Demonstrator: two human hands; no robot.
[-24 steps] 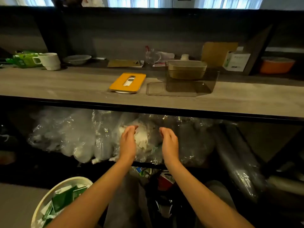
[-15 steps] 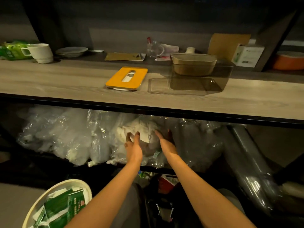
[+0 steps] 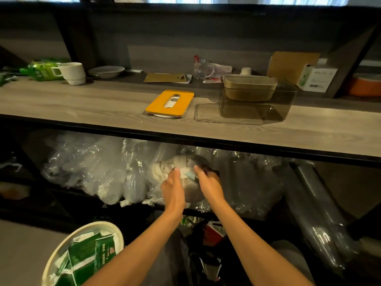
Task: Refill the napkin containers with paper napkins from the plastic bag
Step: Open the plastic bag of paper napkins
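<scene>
Wood-grain counter (image 3: pixel 82 104) up top, dim shelf under it, both hands reaching into that shelf.

Left hand (image 3: pixel 173 188) and right hand (image 3: pixel 209 185) are pressing either side of a clear plastic bag (image 3: pixel 185 162) holding white paper napkins (image 3: pixel 162 168), sitting mid-shelf among other crumpled clear bags (image 3: pixel 88 168); left fingers are lying fairly straight against the plastic, right fingers are curling round the far side, tips hidden, so can't tell how tight that grip is. Smoked clear napkin container (image 3: pixel 257 108) is sitting on the counter above and to the right, a tan container (image 3: pixel 249 87) resting inside it, yellow slotted lid (image 3: pixel 170 103) lying just to its left. White cup (image 3: pixel 72 73) and plate (image 3: pixel 106 71) are standing far left. White bin (image 3: pixel 61 250) with green packets is sitting lower left.
</scene>
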